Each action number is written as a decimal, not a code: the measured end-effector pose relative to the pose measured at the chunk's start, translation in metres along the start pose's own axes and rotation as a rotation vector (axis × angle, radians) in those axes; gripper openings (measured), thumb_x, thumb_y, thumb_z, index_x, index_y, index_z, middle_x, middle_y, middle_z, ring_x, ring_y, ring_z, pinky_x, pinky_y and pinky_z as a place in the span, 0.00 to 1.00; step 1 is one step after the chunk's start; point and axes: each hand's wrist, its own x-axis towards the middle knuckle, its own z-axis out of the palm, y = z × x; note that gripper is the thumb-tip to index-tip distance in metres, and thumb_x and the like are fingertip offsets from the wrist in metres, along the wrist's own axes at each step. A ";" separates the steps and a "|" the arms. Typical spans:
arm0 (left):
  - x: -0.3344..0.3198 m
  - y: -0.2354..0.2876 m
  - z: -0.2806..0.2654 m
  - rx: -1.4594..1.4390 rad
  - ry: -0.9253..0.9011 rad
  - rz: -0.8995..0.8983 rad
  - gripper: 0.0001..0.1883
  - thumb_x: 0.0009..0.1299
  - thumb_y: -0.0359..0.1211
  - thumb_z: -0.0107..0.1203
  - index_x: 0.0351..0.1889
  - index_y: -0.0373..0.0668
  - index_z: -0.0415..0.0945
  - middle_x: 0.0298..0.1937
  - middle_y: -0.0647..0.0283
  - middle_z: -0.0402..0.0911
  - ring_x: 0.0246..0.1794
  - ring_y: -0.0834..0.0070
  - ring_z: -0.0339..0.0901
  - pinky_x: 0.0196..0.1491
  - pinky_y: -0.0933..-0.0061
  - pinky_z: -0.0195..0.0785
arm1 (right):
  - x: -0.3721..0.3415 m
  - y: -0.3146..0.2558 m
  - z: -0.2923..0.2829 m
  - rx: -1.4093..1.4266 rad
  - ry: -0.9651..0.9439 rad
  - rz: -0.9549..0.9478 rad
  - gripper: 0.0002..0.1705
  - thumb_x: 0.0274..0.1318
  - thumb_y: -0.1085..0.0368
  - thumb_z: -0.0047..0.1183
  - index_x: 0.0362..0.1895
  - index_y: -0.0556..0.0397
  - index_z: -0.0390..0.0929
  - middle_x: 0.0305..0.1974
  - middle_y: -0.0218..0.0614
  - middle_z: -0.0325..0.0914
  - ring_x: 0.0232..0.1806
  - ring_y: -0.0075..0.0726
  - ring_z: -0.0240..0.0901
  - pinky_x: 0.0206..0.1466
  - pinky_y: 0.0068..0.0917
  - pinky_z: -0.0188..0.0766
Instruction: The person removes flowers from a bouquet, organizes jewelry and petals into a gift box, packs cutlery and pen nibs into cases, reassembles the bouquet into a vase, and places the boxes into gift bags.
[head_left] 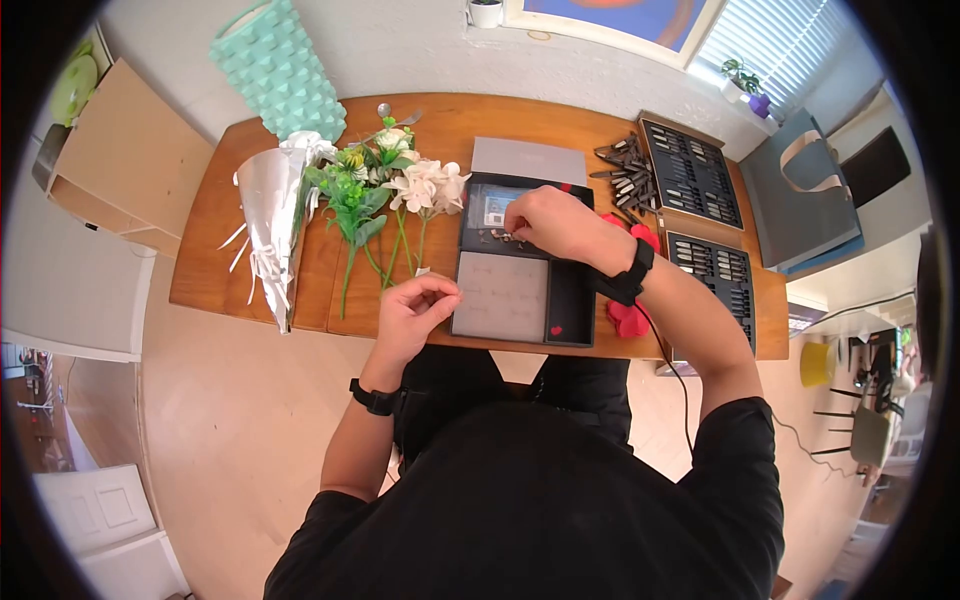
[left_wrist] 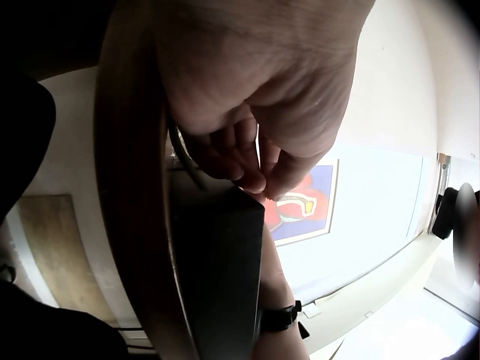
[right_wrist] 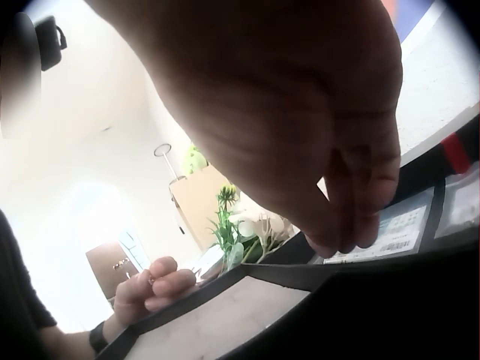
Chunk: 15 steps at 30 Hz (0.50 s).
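Observation:
A black box (head_left: 571, 318) lies at the table's front edge, with a pale grey padded panel (head_left: 500, 297) in its near-left compartment. My right hand (head_left: 562, 226) reaches into the far compartment, its fingertips close together over small metallic pieces (head_left: 495, 236) beside a clear packet (head_left: 482, 208); whether it grips one is hidden. By the box's left edge, my left hand (head_left: 412, 318) pinches a tiny gold-coloured piece (left_wrist: 271, 199) between thumb and fingertip. In the right wrist view, the right fingertips point down beside the packet (right_wrist: 397, 231).
Left of the box lie artificial flowers (head_left: 428, 187) and a silver-wrapped cone (head_left: 268, 205), near a turquoise textured vase (head_left: 275, 75). To the right are red petals (head_left: 627, 320), a heap of dark utensils (head_left: 628, 175) and two cases (head_left: 690, 165) of slotted pieces. A cable hangs from my right wrist.

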 end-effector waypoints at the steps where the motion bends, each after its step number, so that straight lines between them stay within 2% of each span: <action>1: 0.000 0.000 0.000 0.005 -0.007 0.006 0.08 0.79 0.18 0.71 0.52 0.35 0.91 0.52 0.64 0.91 0.50 0.80 0.85 0.55 0.77 0.79 | 0.003 0.002 0.003 -0.076 0.008 -0.042 0.07 0.63 0.69 0.72 0.44 0.54 0.93 0.42 0.47 0.93 0.50 0.58 0.92 0.54 0.50 0.88; 3: -0.001 0.000 0.000 0.010 -0.009 0.011 0.08 0.79 0.18 0.71 0.52 0.35 0.91 0.52 0.64 0.91 0.50 0.80 0.85 0.56 0.76 0.79 | 0.011 0.000 0.006 -0.151 0.012 -0.088 0.07 0.62 0.67 0.74 0.44 0.53 0.94 0.44 0.47 0.93 0.52 0.58 0.92 0.55 0.52 0.88; 5: -0.002 0.002 0.001 0.009 -0.014 -0.002 0.08 0.79 0.17 0.71 0.53 0.35 0.91 0.52 0.64 0.91 0.50 0.80 0.85 0.56 0.75 0.79 | 0.020 -0.004 0.010 -0.160 -0.003 -0.049 0.08 0.61 0.64 0.76 0.43 0.51 0.94 0.46 0.46 0.92 0.55 0.58 0.91 0.57 0.52 0.88; 11: -0.002 0.001 0.001 -0.023 -0.028 0.004 0.08 0.79 0.18 0.71 0.53 0.34 0.90 0.52 0.64 0.91 0.51 0.79 0.85 0.57 0.75 0.79 | 0.033 -0.007 0.021 -0.305 -0.090 -0.037 0.10 0.60 0.62 0.78 0.42 0.53 0.95 0.44 0.48 0.93 0.52 0.58 0.93 0.54 0.52 0.90; 15: -0.001 0.001 0.000 -0.020 -0.027 0.014 0.08 0.79 0.18 0.71 0.53 0.34 0.90 0.52 0.63 0.91 0.51 0.79 0.86 0.58 0.74 0.79 | 0.032 -0.006 0.025 -0.345 -0.052 -0.063 0.09 0.61 0.62 0.76 0.40 0.54 0.94 0.43 0.49 0.93 0.50 0.59 0.94 0.53 0.51 0.91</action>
